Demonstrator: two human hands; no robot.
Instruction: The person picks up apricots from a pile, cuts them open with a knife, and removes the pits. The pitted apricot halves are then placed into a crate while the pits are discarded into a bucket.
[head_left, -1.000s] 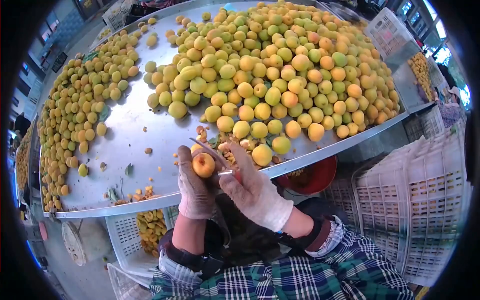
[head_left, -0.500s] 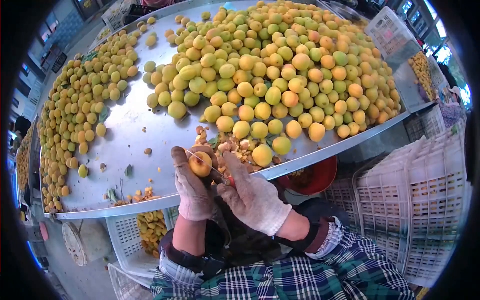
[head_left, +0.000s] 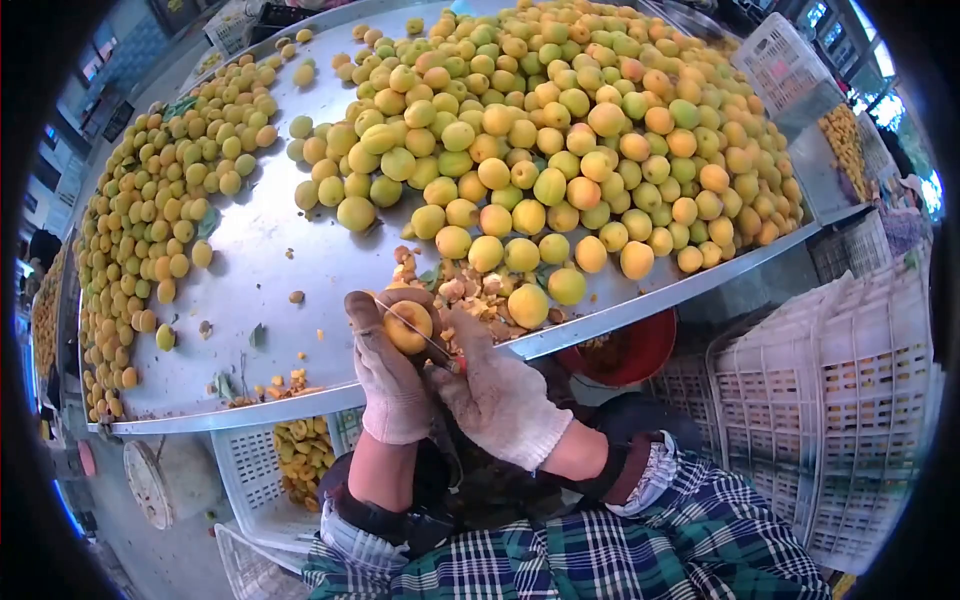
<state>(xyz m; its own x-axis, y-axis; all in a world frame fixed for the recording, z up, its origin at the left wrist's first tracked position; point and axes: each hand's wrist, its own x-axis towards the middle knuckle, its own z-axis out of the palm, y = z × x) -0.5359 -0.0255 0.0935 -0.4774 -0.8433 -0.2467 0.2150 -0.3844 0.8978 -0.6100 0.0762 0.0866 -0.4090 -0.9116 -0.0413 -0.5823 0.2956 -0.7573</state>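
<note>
My left hand (head_left: 388, 385), in a stained cloth glove, grips a yellow-orange apricot (head_left: 408, 328) just past the table's near edge. A thin knife (head_left: 458, 365) with a reddish handle is held in my right hand (head_left: 505, 400), also gloved. Its narrow blade lies across the apricot, whose upper face looks cut. Right behind my hands, cut scraps and pits (head_left: 465, 290) lie on the metal table (head_left: 265, 280). Beyond them rises a big heap of whole apricots (head_left: 570, 130).
More apricots (head_left: 180, 190) cover the table's left side. Below its edge stands a white crate (head_left: 245, 465) with cut fruit inside. A red bucket (head_left: 645, 350) sits under the table to the right, beside stacked pale crates (head_left: 770, 390). A lidded pail (head_left: 150, 485) is at lower left.
The apricot has shifted slightly right and its cut face shows more. My right hand has moved a little left and down, still holding the knife.
</note>
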